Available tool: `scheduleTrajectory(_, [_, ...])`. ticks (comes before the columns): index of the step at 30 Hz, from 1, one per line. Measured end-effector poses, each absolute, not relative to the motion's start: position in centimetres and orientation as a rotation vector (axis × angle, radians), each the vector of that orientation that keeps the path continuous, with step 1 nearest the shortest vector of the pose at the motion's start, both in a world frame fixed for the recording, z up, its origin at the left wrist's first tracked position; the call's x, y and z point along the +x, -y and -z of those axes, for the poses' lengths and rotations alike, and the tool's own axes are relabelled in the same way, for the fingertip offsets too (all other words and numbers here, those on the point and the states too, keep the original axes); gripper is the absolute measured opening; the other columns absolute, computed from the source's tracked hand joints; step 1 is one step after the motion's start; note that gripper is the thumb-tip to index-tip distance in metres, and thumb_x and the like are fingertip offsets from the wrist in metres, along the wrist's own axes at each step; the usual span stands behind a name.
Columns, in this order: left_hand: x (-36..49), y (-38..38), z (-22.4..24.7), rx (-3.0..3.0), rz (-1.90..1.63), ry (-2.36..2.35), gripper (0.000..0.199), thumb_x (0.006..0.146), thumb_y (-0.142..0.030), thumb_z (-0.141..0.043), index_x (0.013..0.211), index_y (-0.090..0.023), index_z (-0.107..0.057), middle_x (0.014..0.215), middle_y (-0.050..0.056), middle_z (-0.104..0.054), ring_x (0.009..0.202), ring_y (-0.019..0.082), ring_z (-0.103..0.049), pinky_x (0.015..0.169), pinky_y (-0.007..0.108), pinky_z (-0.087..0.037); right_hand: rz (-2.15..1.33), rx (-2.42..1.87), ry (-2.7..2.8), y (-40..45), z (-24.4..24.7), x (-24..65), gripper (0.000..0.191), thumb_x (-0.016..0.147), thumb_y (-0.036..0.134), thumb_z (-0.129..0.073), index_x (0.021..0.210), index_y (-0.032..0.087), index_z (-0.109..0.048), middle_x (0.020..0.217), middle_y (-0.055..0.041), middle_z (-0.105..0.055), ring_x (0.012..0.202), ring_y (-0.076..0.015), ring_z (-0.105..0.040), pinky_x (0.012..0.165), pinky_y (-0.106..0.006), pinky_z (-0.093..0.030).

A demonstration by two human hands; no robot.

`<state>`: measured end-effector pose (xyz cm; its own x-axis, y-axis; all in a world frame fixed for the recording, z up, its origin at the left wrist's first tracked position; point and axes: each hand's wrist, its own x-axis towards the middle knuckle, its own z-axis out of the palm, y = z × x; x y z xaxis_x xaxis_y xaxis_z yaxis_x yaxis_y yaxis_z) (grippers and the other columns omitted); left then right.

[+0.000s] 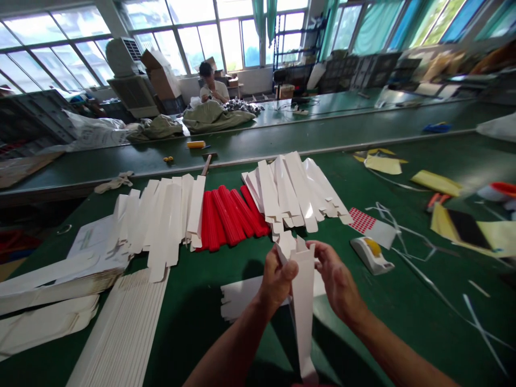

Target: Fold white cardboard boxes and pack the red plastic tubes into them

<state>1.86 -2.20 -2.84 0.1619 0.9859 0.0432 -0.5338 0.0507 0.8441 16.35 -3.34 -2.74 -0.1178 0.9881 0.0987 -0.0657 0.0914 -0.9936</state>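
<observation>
A long narrow white cardboard box (303, 301) stands tilted between my hands, its flaps spread at the far end. My left hand (279, 277) is closed around its left side near that end, thumb on the outside. On the right side, my right hand (334, 274) has its fingertips pinched at the flap edge. Beneath the hands a flat white carton blank (239, 296) lies on the green table. Just beyond are several red ribbed tubes (228, 217), with white boxes (288, 188) to their right and more white boxes (161, 209) to their left.
Stacked flat blanks (121, 328) cover the table's left front. To the right sit a tape dispenser (371, 255), a sheet of red dots (373, 226), white strips and yellow paper (437, 183). A hammer (207, 161) lies behind. Across the benches a person (213, 88) sits working.
</observation>
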Motion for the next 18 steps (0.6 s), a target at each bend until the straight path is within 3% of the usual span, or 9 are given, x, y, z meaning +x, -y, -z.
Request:
scheduleTrajectory(4, [2.1,3.4,1.7,0.922,-1.299,-0.671,0.05,0.075,-0.058,-0.069,0.104,-0.018,-0.061,0.09,0.005,-0.065,0.077,0.017,-0.06,0.073,0.027,-0.049,-1.114,-1.175,1.468,3.0,-2.5,15.8,0.049,0.089,0.062,-0.047,0.114,0.022,-0.059,0.109,-0.0081,-0.062,0.096,-0.0239,-0.058,0.081,-0.031,-0.047])
scheduleTrajectory(7, [2.3,4.4,0.8,0.922,-1.345,-0.743,0.04,0.082,-0.049,-0.065,0.108,-0.019,-0.059,0.096,0.005,-0.063,0.085,0.018,-0.059,0.081,0.028,-0.048,-1.234,-1.16,1.498,3.3,-4.3,15.0,0.039,0.088,0.054,-0.054,0.11,0.022,-0.059,0.099,-0.0051,-0.064,0.084,-0.0205,-0.059,0.076,-0.03,-0.047])
scheduleTrajectory(11, [2.5,5.3,0.1,0.893,-1.431,-0.878,0.03,0.091,-0.044,-0.052,0.111,-0.021,-0.054,0.095,0.003,-0.061,0.087,0.017,-0.057,0.08,0.027,-0.047,-1.424,-1.152,1.308,3.6,-3.8,14.1,0.034,0.083,0.048,-0.065,0.103,0.022,-0.057,0.084,-0.0004,-0.061,0.074,-0.0173,-0.056,0.067,-0.028,-0.046])
scheduleTrajectory(18, [2.9,5.5,-0.5,1.039,-1.417,-1.108,0.026,0.095,-0.038,-0.041,0.108,-0.021,-0.056,0.102,0.004,-0.064,0.092,0.019,-0.058,0.083,0.027,-0.045,-1.42,-1.15,1.05,3.8,-2.5,12.8,0.026,0.079,0.038,-0.068,0.093,0.021,-0.054,0.083,-0.0006,-0.059,0.077,-0.0178,-0.055,0.071,-0.029,-0.046])
